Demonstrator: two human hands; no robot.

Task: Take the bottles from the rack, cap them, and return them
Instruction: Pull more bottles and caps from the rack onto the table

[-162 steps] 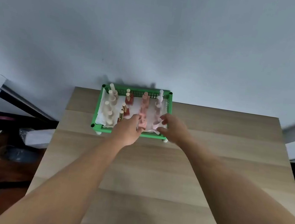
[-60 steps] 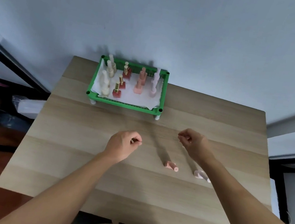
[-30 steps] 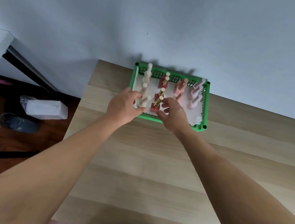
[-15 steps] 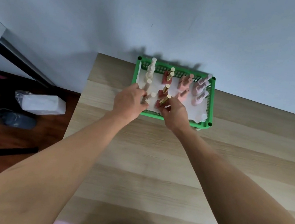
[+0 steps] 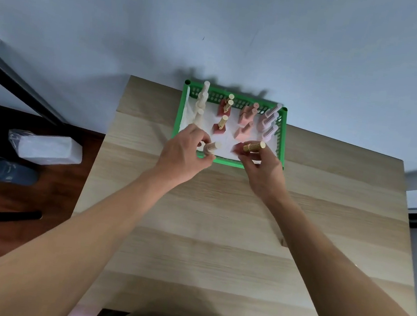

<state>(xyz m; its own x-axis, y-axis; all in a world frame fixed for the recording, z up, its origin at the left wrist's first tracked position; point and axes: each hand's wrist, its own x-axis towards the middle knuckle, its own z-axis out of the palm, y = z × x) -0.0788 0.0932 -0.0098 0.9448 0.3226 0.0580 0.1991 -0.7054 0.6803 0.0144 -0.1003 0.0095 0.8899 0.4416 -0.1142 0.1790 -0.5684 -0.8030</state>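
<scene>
A green rack (image 5: 285,131) lined with white is seen at the far edge of the wooden bench (image 5: 217,239), close against the wall. Upright bottles are stood in it in four columns: cream bottles (image 5: 201,104) on the left, dark red bottles with gold caps (image 5: 223,115) next, pink bottles (image 5: 246,121) after that, and pale lilac bottles (image 5: 268,122) on the right. At the rack's near edge, a cream bottle (image 5: 211,147) is gripped by the left hand (image 5: 183,157), its fingers (image 5: 206,140) curled round the base and the cap tilted to the right. Just beside it, a red bottle with a gold cap (image 5: 250,147) is pinched by the right hand (image 5: 264,171), tilted with the cap pointing right; whether either bottle touches the rack floor cannot be told. On the dark floor to the left of the bench, a white wrapped packet (image 5: 48,148) and a dark shoe (image 5: 10,171) are seen.
</scene>
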